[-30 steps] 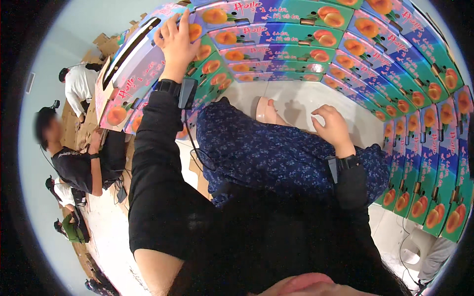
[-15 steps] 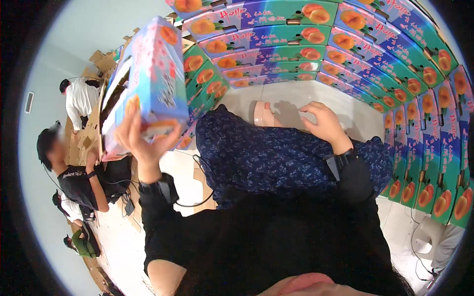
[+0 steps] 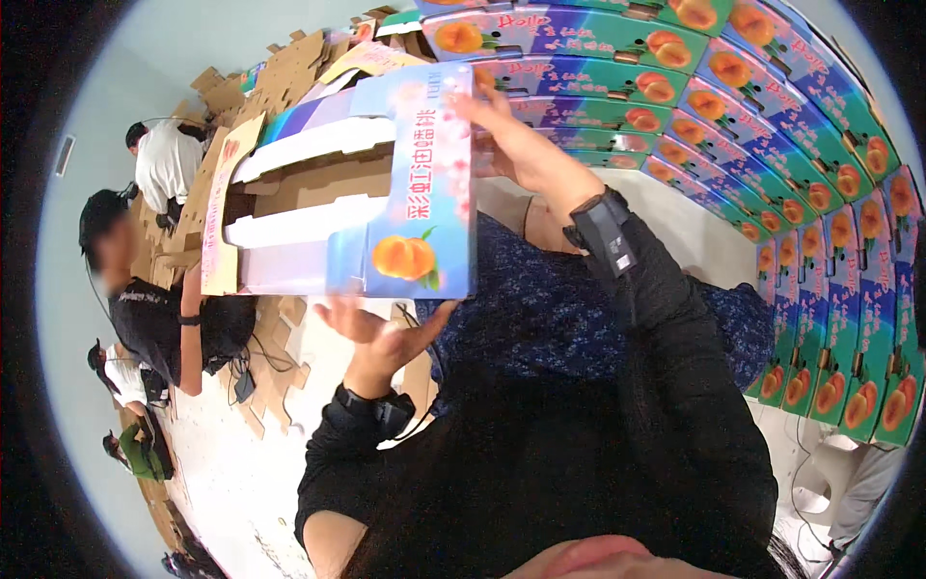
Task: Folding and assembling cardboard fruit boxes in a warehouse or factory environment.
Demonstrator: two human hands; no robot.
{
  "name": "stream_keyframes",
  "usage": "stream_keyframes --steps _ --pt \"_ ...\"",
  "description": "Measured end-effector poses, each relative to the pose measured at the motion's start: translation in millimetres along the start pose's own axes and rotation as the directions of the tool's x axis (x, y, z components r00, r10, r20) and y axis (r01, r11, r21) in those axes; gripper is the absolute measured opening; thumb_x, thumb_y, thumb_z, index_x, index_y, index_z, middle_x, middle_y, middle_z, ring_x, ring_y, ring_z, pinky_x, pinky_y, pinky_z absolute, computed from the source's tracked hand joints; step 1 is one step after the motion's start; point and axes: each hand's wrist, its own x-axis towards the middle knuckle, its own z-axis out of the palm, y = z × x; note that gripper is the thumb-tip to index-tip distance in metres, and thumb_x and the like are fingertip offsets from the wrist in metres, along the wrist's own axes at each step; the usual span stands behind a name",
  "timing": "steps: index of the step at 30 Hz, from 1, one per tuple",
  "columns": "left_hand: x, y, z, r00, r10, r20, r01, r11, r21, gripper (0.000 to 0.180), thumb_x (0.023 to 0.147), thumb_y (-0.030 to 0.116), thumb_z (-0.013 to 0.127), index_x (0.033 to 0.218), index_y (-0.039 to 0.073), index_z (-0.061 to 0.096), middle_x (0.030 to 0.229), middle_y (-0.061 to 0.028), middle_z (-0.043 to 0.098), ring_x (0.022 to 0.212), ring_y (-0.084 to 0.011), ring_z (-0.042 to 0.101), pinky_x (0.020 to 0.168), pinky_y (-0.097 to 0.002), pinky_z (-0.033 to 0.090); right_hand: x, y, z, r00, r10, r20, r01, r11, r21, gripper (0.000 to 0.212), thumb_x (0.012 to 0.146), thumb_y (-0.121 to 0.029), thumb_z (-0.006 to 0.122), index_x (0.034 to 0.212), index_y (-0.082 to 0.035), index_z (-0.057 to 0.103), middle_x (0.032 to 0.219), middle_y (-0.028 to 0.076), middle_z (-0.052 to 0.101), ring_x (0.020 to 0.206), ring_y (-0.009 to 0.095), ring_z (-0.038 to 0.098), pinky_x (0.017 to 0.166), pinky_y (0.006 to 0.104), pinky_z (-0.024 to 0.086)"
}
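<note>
A blue and pink cardboard fruit box [image 3: 420, 207] is held in front of me, tilted so its printed top faces up. Through the wide opening in its top, white flaps and bare brown cardboard show. My right hand [image 3: 502, 135] reaches across and grips the box at its far right edge, fingers partly hidden behind it. Against the near side, my left hand [image 3: 381, 343] supports the box from below, thumb along the bottom edge and fingers spread and slightly blurred.
Stacked green and blue fruit boxes [image 3: 598, 87] form a wall ahead and along the right [image 3: 839, 318]. On the left, a person in black [image 3: 159, 328] sits near flattened brown cardboard [image 3: 289, 72]; others are farther off. A grey-trousered leg [image 3: 858, 502] shows at lower right.
The box has turned from upright on its end to opening-up and come nearer the middle. My right hand has moved from over my lap to its far edge; my left has shifted below it.
</note>
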Motion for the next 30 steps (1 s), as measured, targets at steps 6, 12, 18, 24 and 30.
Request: stream_keyframes --steps 6,12,18,24,30 --pt "-123 -10 1 0.495 -0.86 -0.125 0.797 0.506 -0.329 0.077 0.088 0.05 0.044 0.143 0.019 -0.001 0.144 -0.0221 0.009 0.131 -0.0342 0.022 0.105 -0.05 0.019 10 53 4 0.99 -0.047 -0.136 0.086 0.951 0.298 0.086 0.071 -0.026 0.071 0.135 -0.01 0.015 0.119 0.013 0.046 0.096 0.022 0.058 0.072 0.0396 0.053" --pt "-78 30 -8 0.026 -0.763 0.646 0.406 -0.582 -0.704 0.065 0.088 0.054 0.035 0.133 0.006 0.032 0.127 -0.011 0.044 0.118 -0.0272 0.043 0.1 -0.0396 0.032 -39 78 -26 1.0 0.001 0.029 -0.003 0.999 0.038 0.072 0.077 -0.026 0.066 0.134 -0.013 0.024 0.123 0.007 0.046 0.108 0.02 0.052 0.086 0.0405 0.047" --pt "-82 10 -14 -0.025 -0.785 0.619 0.574 -0.518 -0.634 0.044 0.085 0.037 0.05 0.113 0.002 0.048 0.108 -0.0098 0.056 0.101 -0.0227 0.055 0.09 -0.036 0.042 -50 47 -67 0.934 0.288 0.211 -0.322 0.935 0.148 0.059 0.09 -0.056 0.031 0.122 -0.01 0.05 0.117 0.005 0.051 0.105 0.016 0.05 0.093 0.0349 0.038" --pt "-100 -26 -41 -0.036 -0.784 0.62 0.606 -0.51 -0.61 0.039 0.079 0.032 0.058 0.105 0.003 0.05 0.087 -0.0056 0.056 0.078 -0.0168 0.057 0.07 -0.0293 0.047 -46 34 -51 0.991 0.08 0.105 -0.037 0.93 -0.366 0.07 0.086 -0.059 0.038 0.131 -0.005 0.039 0.128 0.008 0.044 0.119 0.019 0.041 0.099 0.0345 0.03" --pt "-74 -48 -80 0.023 -0.747 0.665 0.787 -0.396 -0.472 0.06 0.059 0.02 0.069 0.111 -0.002 0.05 0.097 -0.0113 0.059 0.088 -0.0234 0.059 0.078 -0.0331 0.047 -56 2 -15 0.858 -0.409 0.311 0.465 0.876 -0.131 0.085 0.077 -0.028 0.065 0.141 -0.004 0.014 0.139 0.013 0.028 0.128 0.024 0.029 0.104 0.0352 0.025"
